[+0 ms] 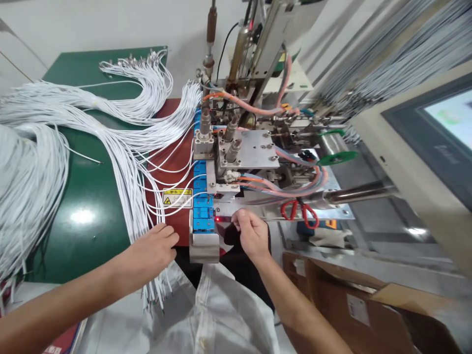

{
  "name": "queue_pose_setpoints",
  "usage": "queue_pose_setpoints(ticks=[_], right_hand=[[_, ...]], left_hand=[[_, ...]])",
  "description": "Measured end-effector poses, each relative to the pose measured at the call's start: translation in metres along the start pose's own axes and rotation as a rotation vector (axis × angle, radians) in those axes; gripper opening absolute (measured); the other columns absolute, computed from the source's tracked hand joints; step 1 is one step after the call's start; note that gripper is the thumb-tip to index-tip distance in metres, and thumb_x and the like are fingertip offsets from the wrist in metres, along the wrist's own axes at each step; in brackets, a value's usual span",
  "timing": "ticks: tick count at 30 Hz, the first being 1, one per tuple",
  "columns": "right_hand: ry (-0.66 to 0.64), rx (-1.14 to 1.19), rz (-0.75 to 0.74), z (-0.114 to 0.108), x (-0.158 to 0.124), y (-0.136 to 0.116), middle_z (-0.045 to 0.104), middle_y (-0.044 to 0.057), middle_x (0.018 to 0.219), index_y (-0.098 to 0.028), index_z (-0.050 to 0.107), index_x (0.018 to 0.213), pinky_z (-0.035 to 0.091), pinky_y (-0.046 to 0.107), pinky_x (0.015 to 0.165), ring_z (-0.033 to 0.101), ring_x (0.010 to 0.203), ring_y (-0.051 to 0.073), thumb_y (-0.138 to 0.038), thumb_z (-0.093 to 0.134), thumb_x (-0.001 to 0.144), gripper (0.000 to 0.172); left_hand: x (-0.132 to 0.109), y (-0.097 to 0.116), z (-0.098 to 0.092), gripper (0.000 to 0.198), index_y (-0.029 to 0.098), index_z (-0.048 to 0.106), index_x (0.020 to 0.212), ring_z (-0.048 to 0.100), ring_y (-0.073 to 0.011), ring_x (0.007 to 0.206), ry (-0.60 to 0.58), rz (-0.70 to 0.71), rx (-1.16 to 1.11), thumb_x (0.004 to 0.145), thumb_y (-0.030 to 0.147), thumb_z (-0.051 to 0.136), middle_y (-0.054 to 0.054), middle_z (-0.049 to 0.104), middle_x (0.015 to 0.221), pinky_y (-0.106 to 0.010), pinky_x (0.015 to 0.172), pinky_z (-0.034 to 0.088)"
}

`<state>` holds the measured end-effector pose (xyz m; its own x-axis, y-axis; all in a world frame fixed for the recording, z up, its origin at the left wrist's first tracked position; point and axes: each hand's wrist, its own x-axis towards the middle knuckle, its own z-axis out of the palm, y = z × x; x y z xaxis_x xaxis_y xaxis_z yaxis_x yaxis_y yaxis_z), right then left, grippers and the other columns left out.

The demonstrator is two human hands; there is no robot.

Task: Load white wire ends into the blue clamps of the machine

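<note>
My left hand (158, 248) is closed, its curled fingers on the loose bundle of thin white cables (129, 196); how many cables it grips is hidden. The cable ends hang below my wrist, over the table's front edge. My right hand (252, 235) is closed in a pinch, just right of the blue clamp track (202, 211); anything between its fingertips is too small to make out. Several white cables run from the bundle into the blue track, which leads back under the machine's metal head (250, 147). A curved metal guard (204, 247) caps the track's near end.
More white cables (33, 182) cover the green table (83, 236) on the left. Red-handled scissors (308, 216) and a green-flanged wire spool (334, 147) sit on the machine's right. A screen (450, 118) juts in at right, above cardboard boxes (332, 295). A yellow warning label (177, 197) lies beside the track.
</note>
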<state>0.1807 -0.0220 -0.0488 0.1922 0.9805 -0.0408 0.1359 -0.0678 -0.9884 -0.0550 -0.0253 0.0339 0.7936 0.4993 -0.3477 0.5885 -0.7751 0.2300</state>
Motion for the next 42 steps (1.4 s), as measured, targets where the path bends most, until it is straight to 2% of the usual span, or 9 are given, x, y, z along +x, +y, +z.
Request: queue_pose_setpoints(ticks=[6,13,16,19,22,25,31,36,42], right_hand=[[-0.032,0.045,-0.008,-0.006,-0.01,-0.005,0.044,-0.002,0.053,-0.017,0.05,0.057,0.033,0.022,0.049,0.04,0.05,0.01,-0.042,0.042,0.086,0.039],[0.008,0.09,0.045,-0.012,-0.015,-0.006,0.044,-0.002,0.051,-0.017,0.049,0.055,0.033,0.022,0.046,0.039,0.048,0.01,-0.045,0.044,0.084,0.04],[0.001,0.118,0.048,-0.01,-0.015,-0.005,0.044,-0.002,0.051,-0.017,0.05,0.056,0.033,0.022,0.046,0.039,0.048,0.009,-0.043,0.044,0.085,0.038],[-0.016,0.141,0.009,-0.009,-0.02,-0.006,0.044,-0.002,0.051,-0.017,0.052,0.056,0.034,0.022,0.046,0.039,0.048,0.009,-0.039,0.045,0.085,0.037],[-0.088,0.187,-0.098,-0.008,-0.028,-0.011,0.054,0.002,0.062,-0.017,0.062,0.07,0.039,0.024,0.051,0.048,0.054,0.012,-0.036,0.043,0.086,0.031],[-0.117,0.188,-0.191,-0.007,-0.033,-0.021,0.06,0.005,0.075,-0.019,0.064,0.087,0.045,0.027,0.057,0.055,0.064,0.015,-0.03,0.049,0.083,0.019],[-0.089,-0.031,-0.296,-0.004,-0.02,-0.042,0.061,0.002,0.067,-0.019,0.062,0.071,0.046,0.024,0.057,0.056,0.061,0.013,-0.014,0.056,0.076,0.009],[-0.091,-0.012,-0.25,0.001,-0.018,-0.042,0.062,0.003,0.069,-0.018,0.063,0.071,0.047,0.024,0.058,0.058,0.063,0.013,-0.016,0.055,0.076,0.01],[-0.069,-0.015,-0.237,0.005,-0.018,-0.043,0.063,0.004,0.069,-0.019,0.065,0.071,0.047,0.025,0.057,0.058,0.063,0.014,-0.015,0.057,0.075,0.01]], left_hand=[[0.018,0.005,-0.006,0.015,0.017,0.055,0.076,0.049,-0.0159,0.075,0.022,0.1,-0.101,0.087,0.021,0.047,-0.001,0.056,0.078,-0.03,0.072,0.037],[-0.001,0.014,0.005,0.013,0.014,0.06,0.072,0.05,-0.0227,0.087,-0.021,-0.007,0.16,0.076,0.004,0.054,-0.007,0.057,0.084,-0.036,0.076,0.04],[-0.002,0.007,-0.001,0.014,0.015,0.059,0.069,0.054,-0.0198,0.079,0.019,0.046,0.065,0.078,0.007,0.054,-0.005,0.059,0.078,-0.032,0.07,0.043],[0.008,0.003,-0.005,0.012,0.017,0.062,0.083,0.056,-0.0143,0.07,0.266,0.084,-0.122,0.085,0.018,0.05,-0.002,0.062,0.075,-0.026,0.065,0.045],[0.025,0.01,-0.001,0.016,0.016,0.061,0.093,0.059,-0.0127,0.069,0.629,-0.054,-0.221,0.087,0.023,0.049,-0.003,0.066,0.077,-0.023,0.065,0.047],[0.042,0.024,0.007,0.019,0.015,0.062,0.098,0.062,-0.0134,0.071,0.754,-0.165,-0.266,0.087,0.022,0.048,-0.004,0.067,0.08,-0.024,0.068,0.049],[0.06,0.04,0.017,0.033,0.017,0.05,0.119,0.064,-0.0143,0.078,0.77,-0.219,-0.415,0.088,0.021,0.044,-0.005,0.068,0.09,-0.025,0.071,0.052],[0.064,0.042,0.024,0.023,0.018,0.06,0.102,0.064,-0.0136,0.076,0.825,-0.278,-0.484,0.088,0.019,0.042,-0.004,0.069,0.086,-0.025,0.072,0.052],[0.063,0.045,0.019,0.023,0.018,0.059,0.085,0.057,-0.0115,0.06,0.671,-0.428,-0.772,0.089,0.026,0.038,0.0,0.062,0.065,-0.023,0.061,0.047]])
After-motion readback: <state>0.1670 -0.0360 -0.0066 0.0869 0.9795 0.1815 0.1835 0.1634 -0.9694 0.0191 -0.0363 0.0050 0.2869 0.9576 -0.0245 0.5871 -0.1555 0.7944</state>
